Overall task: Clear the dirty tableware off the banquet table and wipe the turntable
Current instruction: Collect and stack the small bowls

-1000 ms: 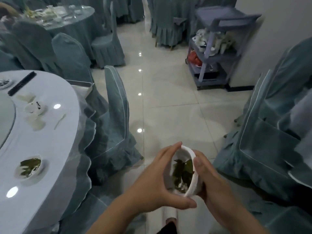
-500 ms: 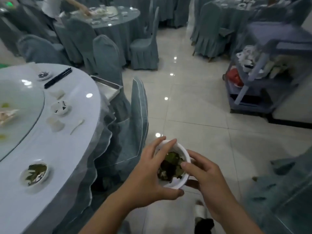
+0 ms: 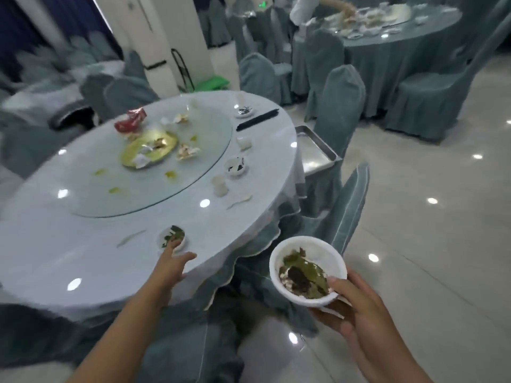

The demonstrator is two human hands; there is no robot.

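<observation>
Right hand (image 3: 367, 324) clamps a white ceramic bowl of leafy scraps (image 3: 307, 269); left hand (image 3: 168, 268), fingers apart, touches a small white dish (image 3: 172, 239) near the desk's front edge. Fragile, likely greasy: take its rim.

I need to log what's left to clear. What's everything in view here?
round glass turntable: 1, clear, table centre
gold plate: 1, on turntable, holding scraps
red wrapper: 1, turntable's far side
small white bowl of leaves: 1, table's near edge
black chopsticks: dark, count unclear, far right of table
metal tray: 1, silver, on chair
white bowl of scraps: 1, held
left hand: reaching small bowl
right hand: gripping bowl
</observation>
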